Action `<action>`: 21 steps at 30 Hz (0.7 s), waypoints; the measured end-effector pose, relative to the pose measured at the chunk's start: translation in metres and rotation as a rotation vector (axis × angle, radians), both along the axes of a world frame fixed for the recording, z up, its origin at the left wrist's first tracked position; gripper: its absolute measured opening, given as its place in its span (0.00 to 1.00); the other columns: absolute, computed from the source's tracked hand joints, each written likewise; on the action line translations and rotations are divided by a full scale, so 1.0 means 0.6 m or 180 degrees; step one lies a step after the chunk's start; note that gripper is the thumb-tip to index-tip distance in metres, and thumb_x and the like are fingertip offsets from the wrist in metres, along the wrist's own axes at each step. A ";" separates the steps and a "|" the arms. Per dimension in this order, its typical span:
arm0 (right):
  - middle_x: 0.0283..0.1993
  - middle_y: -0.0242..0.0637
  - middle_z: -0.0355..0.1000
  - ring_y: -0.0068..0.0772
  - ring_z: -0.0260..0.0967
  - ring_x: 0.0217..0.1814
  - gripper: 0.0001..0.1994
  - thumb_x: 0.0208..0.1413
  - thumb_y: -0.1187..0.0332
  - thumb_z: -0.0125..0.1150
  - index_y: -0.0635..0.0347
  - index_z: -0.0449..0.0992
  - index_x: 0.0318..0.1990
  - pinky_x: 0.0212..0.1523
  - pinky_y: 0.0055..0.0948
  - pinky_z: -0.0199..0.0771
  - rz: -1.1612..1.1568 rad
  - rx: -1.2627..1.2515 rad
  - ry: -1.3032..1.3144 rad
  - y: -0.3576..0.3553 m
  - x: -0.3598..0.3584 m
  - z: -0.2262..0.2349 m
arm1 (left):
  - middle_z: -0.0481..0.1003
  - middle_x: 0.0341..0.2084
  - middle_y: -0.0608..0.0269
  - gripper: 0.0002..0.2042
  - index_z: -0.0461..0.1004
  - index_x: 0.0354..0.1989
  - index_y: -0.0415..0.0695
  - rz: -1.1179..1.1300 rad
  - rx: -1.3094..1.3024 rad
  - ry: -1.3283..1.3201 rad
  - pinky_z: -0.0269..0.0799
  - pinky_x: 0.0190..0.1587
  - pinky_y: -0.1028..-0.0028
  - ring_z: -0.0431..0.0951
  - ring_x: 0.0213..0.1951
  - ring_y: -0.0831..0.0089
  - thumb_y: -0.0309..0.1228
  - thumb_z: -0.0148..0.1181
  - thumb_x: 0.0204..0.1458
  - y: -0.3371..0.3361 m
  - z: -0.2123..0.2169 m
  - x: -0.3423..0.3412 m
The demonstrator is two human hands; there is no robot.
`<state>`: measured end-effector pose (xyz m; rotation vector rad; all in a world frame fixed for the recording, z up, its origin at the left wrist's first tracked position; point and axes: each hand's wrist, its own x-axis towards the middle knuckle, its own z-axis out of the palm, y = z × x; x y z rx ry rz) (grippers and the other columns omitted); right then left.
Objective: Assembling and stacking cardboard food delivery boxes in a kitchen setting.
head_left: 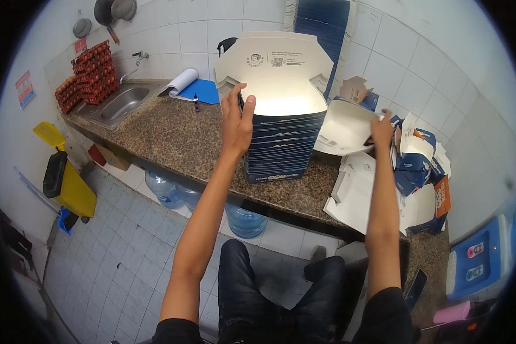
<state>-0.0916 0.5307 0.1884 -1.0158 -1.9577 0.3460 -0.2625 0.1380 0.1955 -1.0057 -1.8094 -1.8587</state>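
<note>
A tall stack of nested paper food boxes (284,149), dark blue outside and white inside, stands on the speckled counter in front of me. The top box has its lid flap raised at the back. My left hand (238,123) grips the stack's upper left edge, fingers against the side and thumb at the rim. To the right, my right hand (381,131) is closed at the right edge of an open, white-lined food box (343,127); its fingertips are slightly blurred. Below that box lies a flattened white-sided box (355,186), partly hidden by my right forearm.
Loose, part-folded boxes (415,155) pile up against the right wall. A tall stack of flat blue cartons (321,28) leans at the back. Left along the counter are a small bottle (196,103), a paper roll (183,80), a sink (120,106) and egg trays (94,74). Water jugs (245,221) stand underneath.
</note>
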 end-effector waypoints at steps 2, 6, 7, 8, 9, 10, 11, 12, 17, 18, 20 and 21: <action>0.44 0.62 0.76 0.65 0.75 0.47 0.23 0.53 0.64 0.53 0.58 0.68 0.58 0.52 0.53 0.72 -0.0092 0.0436 0.0085 0.026 0.037 0.055 | 0.58 0.58 0.43 0.28 0.61 0.66 0.47 0.0026 -0.0003 0.0040 0.57 0.64 0.54 0.62 0.61 0.47 0.53 0.45 0.65 -0.006 0.006 0.014; 0.44 0.53 0.76 0.51 0.78 0.43 0.21 0.58 0.60 0.51 0.62 0.71 0.55 0.45 0.49 0.81 0.0684 -0.0797 0.1389 0.099 0.141 0.148 | 0.59 0.55 0.42 0.29 0.61 0.65 0.46 0.0064 -0.0092 0.0239 0.57 0.64 0.53 0.62 0.59 0.45 0.52 0.52 0.63 -0.003 0.004 0.054; 0.45 0.48 0.75 0.47 0.78 0.41 0.23 0.61 0.56 0.49 0.66 0.71 0.54 0.40 0.46 0.83 0.1004 -0.1306 0.1890 0.075 0.156 0.171 | 0.59 0.54 0.43 0.28 0.62 0.65 0.46 0.0117 -0.0200 0.0361 0.57 0.63 0.52 0.62 0.58 0.45 0.50 0.55 0.62 -0.006 0.003 0.067; 0.47 0.48 0.74 0.48 0.77 0.40 0.24 0.62 0.53 0.48 0.66 0.73 0.52 0.36 0.44 0.83 0.1037 -0.1416 0.1602 0.095 0.165 0.189 | 0.59 0.54 0.43 0.28 0.62 0.65 0.46 0.0101 -0.0181 0.0356 0.57 0.63 0.52 0.62 0.58 0.45 0.50 0.55 0.62 -0.007 0.003 0.083; 0.47 0.48 0.74 0.48 0.77 0.40 0.24 0.62 0.53 0.48 0.66 0.73 0.52 0.36 0.44 0.83 0.1031 -0.1405 0.1600 0.077 0.172 0.201 | 0.59 0.53 0.43 0.28 0.64 0.64 0.47 0.0238 -0.0324 0.0443 0.58 0.62 0.53 0.63 0.57 0.45 0.49 0.57 0.61 -0.010 0.007 0.103; 0.47 0.48 0.74 0.48 0.77 0.39 0.24 0.62 0.53 0.48 0.66 0.74 0.52 0.36 0.44 0.83 0.1158 -0.1261 0.1269 0.058 0.175 0.208 | 0.59 0.52 0.43 0.27 0.65 0.63 0.48 0.0365 -0.0465 0.0533 0.59 0.61 0.53 0.64 0.56 0.46 0.48 0.59 0.60 -0.009 0.012 0.123; 0.46 0.48 0.75 0.47 0.77 0.39 0.24 0.62 0.52 0.47 0.66 0.74 0.52 0.35 0.44 0.83 0.1321 -0.1138 0.0939 0.009 0.152 0.208 | 0.62 0.51 0.46 0.21 0.73 0.54 0.49 0.0503 -0.0228 0.0513 0.62 0.59 0.54 0.65 0.54 0.48 0.46 0.63 0.57 -0.013 0.020 0.140; 0.46 0.48 0.75 0.47 0.77 0.39 0.25 0.62 0.52 0.47 0.67 0.74 0.51 0.35 0.43 0.83 0.1482 -0.1011 0.0609 -0.078 0.101 0.201 | 0.62 0.51 0.46 0.21 0.73 0.54 0.49 0.0530 -0.0237 0.0519 0.62 0.59 0.54 0.65 0.54 0.48 0.46 0.63 0.57 -0.015 0.020 0.144; 0.50 0.53 0.77 0.47 0.81 0.40 0.29 0.59 0.49 0.47 0.68 0.76 0.53 0.39 0.44 0.82 0.1709 -0.1403 -0.1603 -0.253 0.011 0.282 | 0.73 0.45 0.58 0.09 0.81 0.38 0.48 0.0689 -0.0017 0.1401 0.61 0.60 0.55 0.67 0.55 0.51 0.35 0.67 0.50 0.007 0.029 0.162; 0.53 0.52 0.77 0.46 0.80 0.51 0.30 0.59 0.47 0.47 0.66 0.76 0.54 0.46 0.43 0.81 0.1396 -0.1337 -0.1987 -0.316 -0.001 0.303 | 0.75 0.43 0.60 0.08 0.81 0.38 0.48 0.0691 -0.0160 0.1528 0.60 0.62 0.56 0.67 0.56 0.52 0.32 0.67 0.50 -0.004 0.029 0.157; 0.55 0.51 0.77 0.44 0.76 0.58 0.28 0.62 0.48 0.47 0.66 0.75 0.55 0.54 0.40 0.78 0.0750 0.0712 -0.2402 -0.317 -0.024 0.298 | 0.77 0.41 0.64 0.09 0.81 0.39 0.48 0.0734 -0.0094 0.1534 0.59 0.63 0.55 0.68 0.56 0.53 0.31 0.67 0.49 -0.005 0.029 0.149; 0.55 0.51 0.77 0.44 0.76 0.58 0.28 0.62 0.48 0.47 0.66 0.75 0.55 0.54 0.40 0.78 0.0751 0.0735 -0.2373 -0.296 -0.046 0.293 | 0.77 0.41 0.64 0.09 0.81 0.39 0.48 0.0676 -0.0160 0.1551 0.60 0.62 0.55 0.68 0.55 0.54 0.31 0.67 0.48 -0.006 0.031 0.143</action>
